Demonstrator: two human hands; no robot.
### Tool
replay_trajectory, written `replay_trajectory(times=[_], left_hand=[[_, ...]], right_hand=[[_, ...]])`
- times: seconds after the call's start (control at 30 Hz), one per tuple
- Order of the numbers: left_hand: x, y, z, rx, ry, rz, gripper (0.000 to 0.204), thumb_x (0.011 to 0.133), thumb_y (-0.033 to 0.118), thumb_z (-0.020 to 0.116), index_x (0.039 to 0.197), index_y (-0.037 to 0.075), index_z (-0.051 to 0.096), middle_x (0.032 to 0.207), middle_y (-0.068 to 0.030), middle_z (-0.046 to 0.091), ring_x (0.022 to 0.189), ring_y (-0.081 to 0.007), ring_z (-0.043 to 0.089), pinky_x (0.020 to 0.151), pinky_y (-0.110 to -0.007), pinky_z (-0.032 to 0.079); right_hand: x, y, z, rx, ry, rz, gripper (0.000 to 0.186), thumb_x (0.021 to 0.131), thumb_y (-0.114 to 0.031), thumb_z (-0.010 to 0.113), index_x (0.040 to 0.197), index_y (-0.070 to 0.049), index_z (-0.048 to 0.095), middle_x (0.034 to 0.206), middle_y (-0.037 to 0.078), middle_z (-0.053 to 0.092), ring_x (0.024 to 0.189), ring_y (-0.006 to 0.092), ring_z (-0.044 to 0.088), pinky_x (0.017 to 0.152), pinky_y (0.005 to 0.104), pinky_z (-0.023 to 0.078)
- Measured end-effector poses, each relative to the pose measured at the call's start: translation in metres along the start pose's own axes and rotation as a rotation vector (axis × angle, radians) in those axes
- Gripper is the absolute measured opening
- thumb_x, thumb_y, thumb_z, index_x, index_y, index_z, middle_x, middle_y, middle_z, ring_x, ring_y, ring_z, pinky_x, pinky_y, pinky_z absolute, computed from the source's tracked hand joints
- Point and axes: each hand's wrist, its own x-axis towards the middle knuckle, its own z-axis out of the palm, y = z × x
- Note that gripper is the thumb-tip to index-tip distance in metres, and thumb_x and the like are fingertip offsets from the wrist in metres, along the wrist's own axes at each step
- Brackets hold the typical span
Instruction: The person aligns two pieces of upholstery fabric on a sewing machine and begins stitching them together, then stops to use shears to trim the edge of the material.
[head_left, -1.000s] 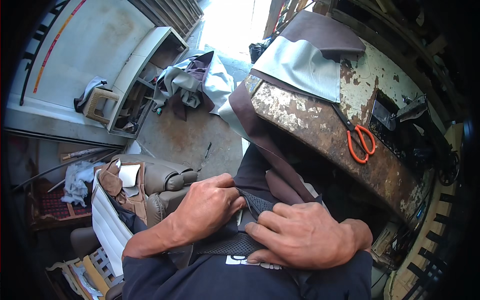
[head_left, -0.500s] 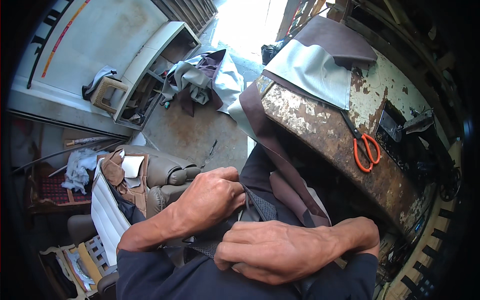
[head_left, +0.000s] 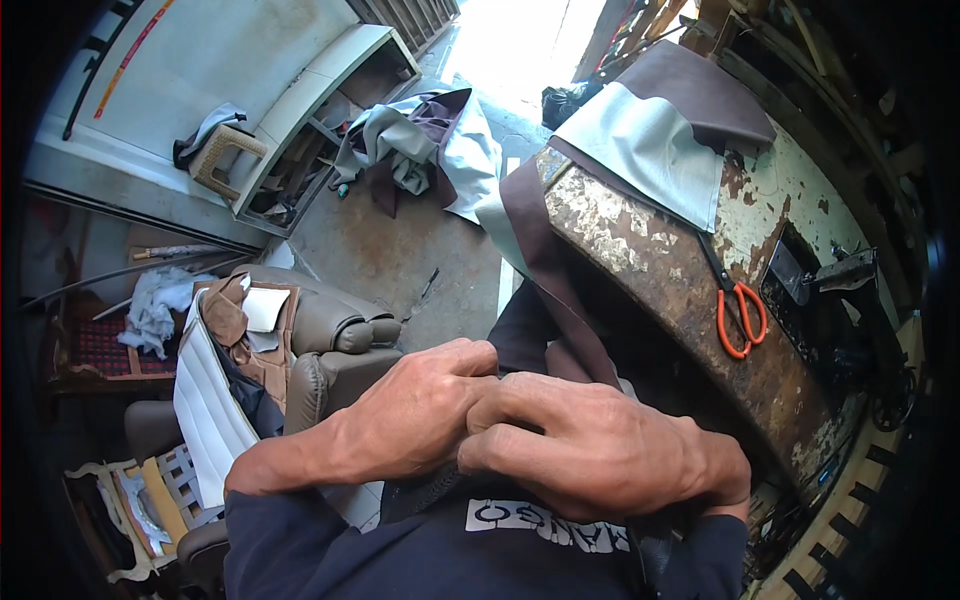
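My left hand (head_left: pixel 410 415) and my right hand (head_left: pixel 575 440) are together, touching at the knuckles, low in front of my dark shirt. Both have their fingers curled down on a dark mesh fabric piece (head_left: pixel 435 485), which is mostly hidden beneath them. Just beyond the hands, a long brown fabric strip (head_left: pixel 540 260) with a pale underside hangs past the bench corner down into my lap. Orange-handled scissors (head_left: pixel 745 320) lie on the worn bench (head_left: pixel 630 260) to my right.
A sewing machine (head_left: pixel 840 280) is set in the bench, with folded brown-and-grey sheeting (head_left: pixel 650 140) at its far end. Crumpled material (head_left: pixel 410 150) lies on the floor by a white cabinet (head_left: pixel 330 60). Grey padded seat parts (head_left: pixel 320 330) and scraps crowd the left.
My right hand has moved down, then up against my left hand, covering most of the mesh that showed between them. The scene has shifted slightly in view.
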Motion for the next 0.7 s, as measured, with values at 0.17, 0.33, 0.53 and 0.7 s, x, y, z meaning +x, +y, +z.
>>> replay_trajectory(times=[0.17,0.33,0.53,0.7], left_hand=[[0.001,-0.007,0.014,0.05,0.099,-0.11,0.021,0.09,0.019,0.073,0.08,0.0,0.073,0.081,-0.0144,0.06,0.079,-0.0325,0.063,0.073,-0.044,0.054],[0.005,-0.012,0.015,0.081,0.054,-0.119,0.018,0.087,0.019,0.077,0.088,0.001,0.078,0.082,-0.013,0.062,0.076,-0.0305,0.065,0.069,-0.042,0.053],[0.02,-0.012,0.014,0.089,0.046,-0.107,0.022,0.088,0.02,0.076,0.086,-0.002,0.077,0.079,-0.0152,0.061,0.076,-0.0331,0.064,0.069,-0.045,0.052],[0.014,-0.019,0.017,0.0,-0.001,-0.055,0.026,0.089,0.024,0.072,0.079,0.0,0.068,0.082,-0.0162,0.059,0.079,-0.0368,0.063,0.072,-0.048,0.052]], right_hand=[[0.001,-0.014,0.015,0.268,-0.264,-0.01,0.033,0.095,-0.017,0.063,0.118,0.003,0.05,0.109,0.021,0.054,0.091,0.0391,0.065,0.075,0.0446,0.055],[0.001,-0.027,0.017,-0.053,-0.432,0.499,0.047,0.099,-0.039,0.065,0.098,0.007,0.057,0.08,0.027,0.065,0.066,0.0435,0.068,0.055,0.0543,0.054],[0.034,-0.014,0.052,0.159,-0.334,0.181,0.014,0.088,-0.008,0.062,0.088,0.006,0.059,0.08,0.026,0.066,0.071,0.0437,0.068,0.061,0.0515,0.053],[0.036,-0.015,0.022,-0.07,-0.228,0.154,0.014,0.086,-0.005,0.065,0.093,0.005,0.059,0.085,0.021,0.062,0.068,0.0393,0.066,0.059,0.0485,0.054]])
